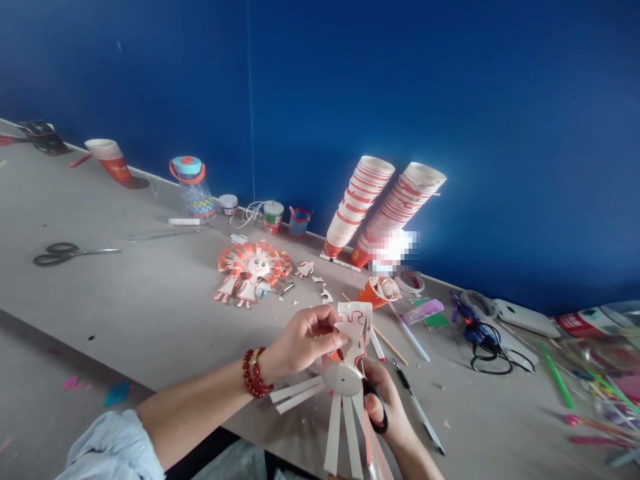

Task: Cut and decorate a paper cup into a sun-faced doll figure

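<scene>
My left hand (306,341) pinches a paper cutout (353,320) with red outlines drawn on it. Below the drawn part are a round disc (344,379) and several long white strips, which look like a cut-up paper cup. In my right hand (387,400) is a pair of scissors (375,412) with black handles, fingers through the loops. The blades point up along the right side of the red outline, against the paper. Finished paper figures (249,280) with red edges and a drawn smiling face lie on the table beyond my left hand.
Two tall stacks of paper cups (363,200) lean by the blue wall, near an orange cup (376,291) of scraps. A second pair of scissors (75,252) lies at left, a bottle (193,190) behind. Pens, cables (493,347) and craft sticks (555,377) lie at right.
</scene>
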Action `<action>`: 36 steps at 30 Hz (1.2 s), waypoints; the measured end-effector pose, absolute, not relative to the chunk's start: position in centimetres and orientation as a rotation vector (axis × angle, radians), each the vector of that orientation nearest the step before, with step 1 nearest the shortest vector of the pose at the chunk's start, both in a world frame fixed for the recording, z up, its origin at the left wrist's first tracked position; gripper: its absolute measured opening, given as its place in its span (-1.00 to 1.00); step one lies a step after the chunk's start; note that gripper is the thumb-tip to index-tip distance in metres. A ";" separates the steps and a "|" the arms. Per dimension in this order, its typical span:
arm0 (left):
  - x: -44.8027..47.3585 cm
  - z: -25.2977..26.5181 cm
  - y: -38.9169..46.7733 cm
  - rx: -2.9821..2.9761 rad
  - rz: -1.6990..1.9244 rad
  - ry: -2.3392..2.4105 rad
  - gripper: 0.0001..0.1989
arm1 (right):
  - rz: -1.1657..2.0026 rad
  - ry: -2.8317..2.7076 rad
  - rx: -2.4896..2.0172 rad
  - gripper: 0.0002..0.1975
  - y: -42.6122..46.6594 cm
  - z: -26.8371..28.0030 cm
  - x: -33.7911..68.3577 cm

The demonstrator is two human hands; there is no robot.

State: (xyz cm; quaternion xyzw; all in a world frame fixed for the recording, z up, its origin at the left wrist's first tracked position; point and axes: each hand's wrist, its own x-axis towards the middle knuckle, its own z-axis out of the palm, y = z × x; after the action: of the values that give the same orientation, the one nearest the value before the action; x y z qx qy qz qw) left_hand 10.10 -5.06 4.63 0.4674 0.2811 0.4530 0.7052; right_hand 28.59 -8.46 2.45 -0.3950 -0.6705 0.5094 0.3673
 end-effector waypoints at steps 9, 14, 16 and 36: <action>10.5 5.2 -5.0 0.955 1.020 0.647 -0.72 | 1.313 -1.720 -1.082 -0.17 -8.5 2.4 28.8; 10.6 5.3 -5.1 0.933 1.012 0.667 -0.70 | 1.300 -1.731 -1.079 -0.17 -8.5 2.3 28.9; 10.6 5.3 -5.1 0.922 1.015 0.661 -0.69 | 1.289 -1.738 -1.082 -0.17 -8.5 2.3 28.9; 10.7 4.9 -5.1 0.928 1.040 0.629 -0.71 | 1.251 -1.794 -1.065 -0.17 -8.4 3.1 28.5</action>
State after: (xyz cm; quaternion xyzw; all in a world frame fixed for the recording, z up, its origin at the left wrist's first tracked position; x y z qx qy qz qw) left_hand 10.65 -5.11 4.88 0.4200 0.2849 0.4707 0.7217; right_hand 28.46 -8.42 3.07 -0.4107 -0.6915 0.4824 0.3470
